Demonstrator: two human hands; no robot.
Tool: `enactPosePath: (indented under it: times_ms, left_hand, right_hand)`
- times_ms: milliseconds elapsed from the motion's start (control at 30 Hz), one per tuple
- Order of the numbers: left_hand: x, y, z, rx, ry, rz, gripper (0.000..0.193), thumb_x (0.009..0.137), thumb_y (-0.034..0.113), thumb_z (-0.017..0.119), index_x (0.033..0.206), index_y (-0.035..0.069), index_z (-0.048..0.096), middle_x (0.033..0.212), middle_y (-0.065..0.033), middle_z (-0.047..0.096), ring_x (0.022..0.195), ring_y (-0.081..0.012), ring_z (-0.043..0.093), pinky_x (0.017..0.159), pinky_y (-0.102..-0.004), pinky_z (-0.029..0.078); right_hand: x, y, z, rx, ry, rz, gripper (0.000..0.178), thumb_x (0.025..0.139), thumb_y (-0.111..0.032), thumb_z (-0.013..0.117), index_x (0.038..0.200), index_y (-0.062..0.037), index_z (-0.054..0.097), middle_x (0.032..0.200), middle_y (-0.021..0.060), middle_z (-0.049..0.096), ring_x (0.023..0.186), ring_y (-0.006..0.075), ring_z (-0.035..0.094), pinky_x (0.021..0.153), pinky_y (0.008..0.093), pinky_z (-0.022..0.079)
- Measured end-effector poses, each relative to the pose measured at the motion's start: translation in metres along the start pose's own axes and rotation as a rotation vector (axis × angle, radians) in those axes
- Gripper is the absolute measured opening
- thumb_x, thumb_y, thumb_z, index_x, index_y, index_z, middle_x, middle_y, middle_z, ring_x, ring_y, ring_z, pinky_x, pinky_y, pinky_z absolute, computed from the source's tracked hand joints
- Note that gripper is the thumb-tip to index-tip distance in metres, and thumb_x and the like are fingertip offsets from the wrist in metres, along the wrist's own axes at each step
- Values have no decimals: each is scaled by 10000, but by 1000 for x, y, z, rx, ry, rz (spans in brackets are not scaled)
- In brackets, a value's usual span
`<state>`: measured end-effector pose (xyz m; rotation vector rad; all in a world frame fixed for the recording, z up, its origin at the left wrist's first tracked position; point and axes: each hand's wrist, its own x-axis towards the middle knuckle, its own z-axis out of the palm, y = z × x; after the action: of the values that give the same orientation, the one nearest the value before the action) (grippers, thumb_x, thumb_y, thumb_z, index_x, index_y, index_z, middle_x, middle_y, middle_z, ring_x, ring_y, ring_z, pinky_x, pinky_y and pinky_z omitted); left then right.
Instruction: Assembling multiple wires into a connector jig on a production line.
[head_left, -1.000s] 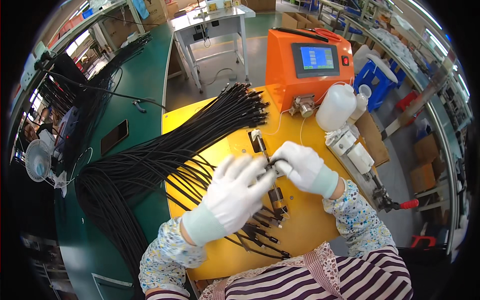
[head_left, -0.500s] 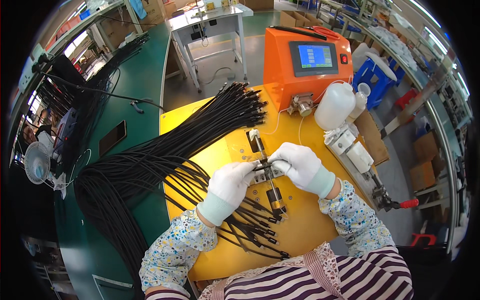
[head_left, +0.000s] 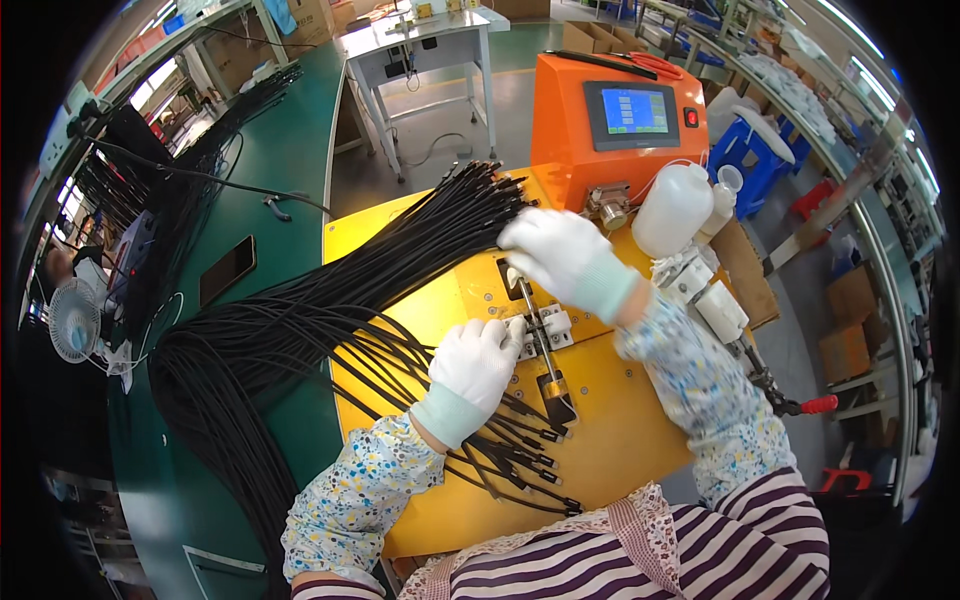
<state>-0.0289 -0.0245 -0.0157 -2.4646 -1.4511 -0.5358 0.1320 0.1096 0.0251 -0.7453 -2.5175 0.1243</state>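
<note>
White-gloved, my left hand (head_left: 472,368) is closed at the left side of a small metal clamping fixture (head_left: 548,335) bolted to a yellow worktop (head_left: 620,440). Its fingertips are pressed together, and whatever they pinch is hidden. My right hand (head_left: 560,253), also gloved, is smeared by motion above the fixture's far end, close to the connector ends of a thick bundle of black cables (head_left: 400,258). Whether it holds anything does not show. Several cable ends with plugs (head_left: 540,470) lie fanned out on the worktop near my left forearm.
An orange machine (head_left: 565,110) with a screen stands at the back right. Beside it are a white plastic bottle (head_left: 672,212) and a lever clamp with a red handle (head_left: 818,404). On the green table (head_left: 285,120) at left lie a phone (head_left: 228,270) and a small fan (head_left: 75,322).
My right hand has left the fixture and moved away from me and slightly left, toward the far cable ends. My left hand stays by the fixture, a little nearer to me.
</note>
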Motion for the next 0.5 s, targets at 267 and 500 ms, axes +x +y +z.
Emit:
enactPosePath:
  times_ms: [267,500]
  left_hand:
    - [0,5,-10,-32,4,-12,407,782,72,595,1188,75,625,824,-27,516,769,-199,549,680,-324,475]
    - [-4,-3,-6,-51,11,-1,410,781,73,594,1189,74,626,828,-28,525,774,-206,555,690,-336,477]
  right_hand:
    - [96,7,37,-229,-392,124,290,819,-229,683,1076,-112,616,1092,105,591,947,299,636,813,413,520]
    - [113,12,46,-391,-480,-79,226,808,-213,664,1003,-103,633,940,81,639,927,276,640,795,391,521]
